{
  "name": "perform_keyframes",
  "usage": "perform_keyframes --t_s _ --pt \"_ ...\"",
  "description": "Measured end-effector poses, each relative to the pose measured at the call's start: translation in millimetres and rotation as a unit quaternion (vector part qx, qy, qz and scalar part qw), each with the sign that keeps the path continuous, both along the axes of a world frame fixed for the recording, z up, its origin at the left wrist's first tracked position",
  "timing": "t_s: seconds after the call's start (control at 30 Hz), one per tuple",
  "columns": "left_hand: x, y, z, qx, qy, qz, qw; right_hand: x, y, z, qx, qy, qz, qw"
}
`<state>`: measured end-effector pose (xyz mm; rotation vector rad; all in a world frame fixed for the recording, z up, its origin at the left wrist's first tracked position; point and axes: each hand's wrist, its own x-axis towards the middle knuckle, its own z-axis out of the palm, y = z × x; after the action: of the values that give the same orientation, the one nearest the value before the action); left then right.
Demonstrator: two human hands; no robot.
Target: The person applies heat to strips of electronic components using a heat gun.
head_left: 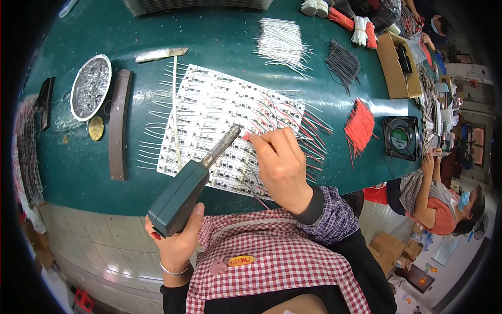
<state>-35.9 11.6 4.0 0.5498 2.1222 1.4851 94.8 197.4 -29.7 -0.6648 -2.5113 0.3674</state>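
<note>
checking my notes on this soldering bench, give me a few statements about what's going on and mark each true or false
1. The left hand grips a green soldering gun. True.
2. The right hand rests on the round metal dish. False: it pinches a red wire over the panel of circuit boards.
3. The gun's tip points toward that red wire. True.
4. The loose bundle of red wires lies left of the panel. False: it lies to its right, near the small fan.

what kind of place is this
Most likely an electronics assembly workshop. The left hand holds a soldering gun over a panel of circuit boards on a green workbench, with bundles of cut red wires nearby and another person working alongside.
</note>
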Motion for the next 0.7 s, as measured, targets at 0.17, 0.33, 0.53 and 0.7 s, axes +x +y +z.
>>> perform_keyframes --t_s 0.17,0.33,0.53,0.7 --pt "2.2 -1.3 0.6 0.016 0.009 0.012 1.000 3.1 -5.1 6.7 0.001 0.010 0.011 1.000" --pt "0.9 -9.2 -0.9 0.017 -0.004 -0.015 1.000 4.6 -11.0 3.4 -0.033 0.019 0.001 0.999" --pt "3.9 -17.6 -10.0 0.009 0.053 -0.025 0.998 4.4 -12.8 4.1 -0.035 0.010 -0.004 0.999" --pt "4.5 -13.0 -7.5 0.028 0.013 -0.028 0.999 6.8 -11.7 1.9 -0.027 -0.004 0.013 1.000"
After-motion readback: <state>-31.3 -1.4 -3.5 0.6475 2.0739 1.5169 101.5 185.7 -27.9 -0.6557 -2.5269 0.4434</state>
